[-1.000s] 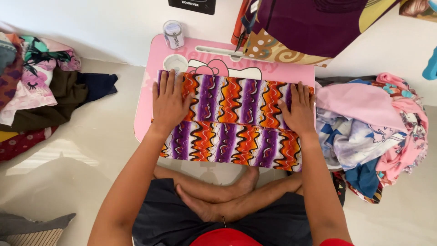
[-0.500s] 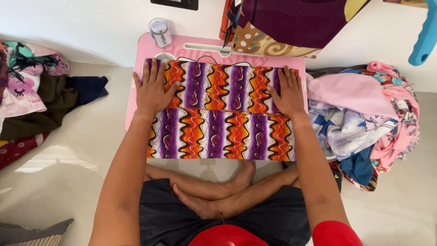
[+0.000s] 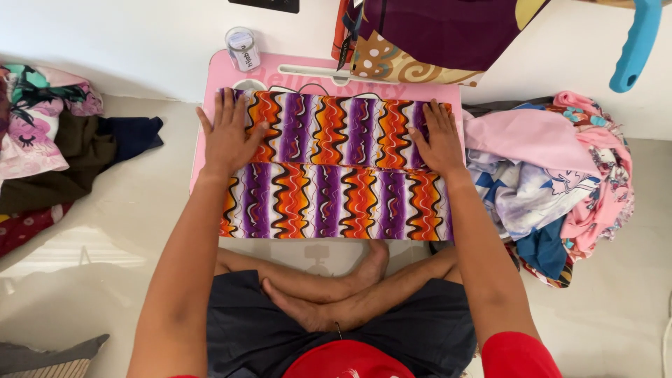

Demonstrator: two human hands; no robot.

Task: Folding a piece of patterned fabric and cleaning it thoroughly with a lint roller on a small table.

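Head view, looking down past my crossed legs.

Item: folded cloth [image 3: 336, 168], wavy stripes of purple, orange, black and white; it lies on my small pink table [image 3: 210, 77]; long axis runs left to right across the table, parallel to the wall; the wavy stripes themselves run away from me toward the wall; a horizontal fold line crosses the cloth about midway; the near half overhangs the table's front edge toward my legs.

Item: my left hand [image 3: 227, 133]; flat, palm down, fingers spread wide and pointing toward the wall; pressed on the cloth's left end, upper half; it grips nothing.

Item: my right hand [image 3: 439, 140]; flat, palm down, fingers together and fairly straight, pointing toward the wall; pressed on the cloth's right end, upper half; it grips nothing.

Item: small clear jar with a pale lid [image 3: 243, 47]; upright at the table's far left corner, just beyond the cloth, not touching it.

Item: heap of mixed clothes [image 3: 553, 175], pink, blue and white; on the floor just right of the table, near my right hand.

Item: second heap of clothes [image 3: 63, 154], dark and pink pieces; on the floor to the left, well apart from the table.

Item: patterned maroon fabric [image 3: 434, 35]; hanging above the table's far right edge.

Item: turquoise handle [image 3: 635, 45]; top right, against the wall.
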